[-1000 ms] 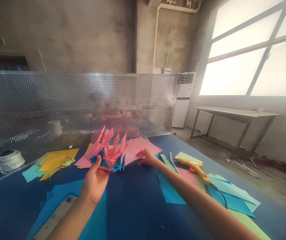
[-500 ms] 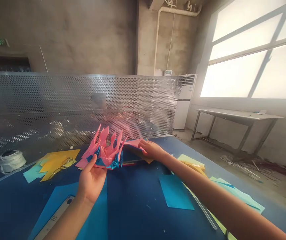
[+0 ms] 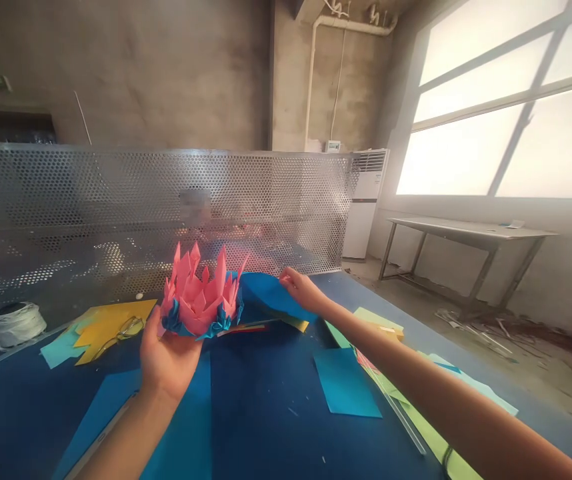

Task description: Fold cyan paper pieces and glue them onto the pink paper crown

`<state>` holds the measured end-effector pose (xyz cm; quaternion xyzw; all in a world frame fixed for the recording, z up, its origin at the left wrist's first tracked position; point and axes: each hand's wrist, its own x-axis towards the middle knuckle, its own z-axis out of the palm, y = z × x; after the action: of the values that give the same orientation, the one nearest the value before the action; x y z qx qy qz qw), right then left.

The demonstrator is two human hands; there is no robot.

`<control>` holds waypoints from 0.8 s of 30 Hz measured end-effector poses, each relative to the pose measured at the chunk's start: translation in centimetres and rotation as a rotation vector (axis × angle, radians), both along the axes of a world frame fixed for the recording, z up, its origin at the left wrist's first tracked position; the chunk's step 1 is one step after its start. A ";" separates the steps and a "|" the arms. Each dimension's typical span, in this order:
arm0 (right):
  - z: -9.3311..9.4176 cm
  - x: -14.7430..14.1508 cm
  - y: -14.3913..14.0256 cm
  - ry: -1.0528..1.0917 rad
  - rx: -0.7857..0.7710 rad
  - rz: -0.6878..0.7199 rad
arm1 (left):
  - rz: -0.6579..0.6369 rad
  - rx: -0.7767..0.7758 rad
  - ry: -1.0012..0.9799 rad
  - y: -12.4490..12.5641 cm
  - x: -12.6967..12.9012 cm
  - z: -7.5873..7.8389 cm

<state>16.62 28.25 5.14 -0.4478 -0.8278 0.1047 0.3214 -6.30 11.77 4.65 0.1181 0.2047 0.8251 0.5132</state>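
Two hands up — left hand [image 3: 169, 360] under paper crown [image 3: 200, 303], right hand [image 3: 302, 291] on blue sheet [image 3: 266, 297]

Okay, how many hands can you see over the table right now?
2. The left hand cradles the pink and blue paper crown above the blue table. The right hand pinches a blue paper sheet just right of the crown. No other hands show.

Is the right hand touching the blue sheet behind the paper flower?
Touching. In the head view the right hand pinches the raised edge of the blue sheet, fingers closed on it with no gap showing.
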 end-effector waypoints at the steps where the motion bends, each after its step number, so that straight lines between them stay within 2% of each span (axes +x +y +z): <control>1: 0.5 0.1 -0.1 0.073 0.008 -0.021 | 0.001 -0.014 0.012 0.1 0.0 -0.2; 6: 3.0 2.1 -1.6 0.506 0.098 -0.216 | 0.019 -0.135 0.011 0.7 0.1 -1.8; 10: 3.9 5.6 -5.1 0.735 0.060 -0.337 | 0.091 -0.247 0.003 1.3 0.8 -3.8; 13: 2.3 8.1 -8.4 0.746 -0.056 -0.343 | 0.107 -0.298 0.019 1.6 1.3 -5.2; 17: -1.6 9.4 -11.0 0.612 -0.187 -0.336 | 0.088 -0.335 0.056 1.9 1.3 -6.7; 20: -3.5 9.2 -10.5 0.498 -0.234 -0.326 | 0.097 -0.377 0.096 2.2 0.5 -7.5; 24: -3.4 8.7 -8.1 0.432 -0.241 -0.311 | 0.119 -0.403 0.170 2.1 -1.0 -8.6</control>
<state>25.33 20.17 1.77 -0.5716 -0.6432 0.2446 0.4470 -7.31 13.84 -3.96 0.0698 0.4145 0.7835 0.4577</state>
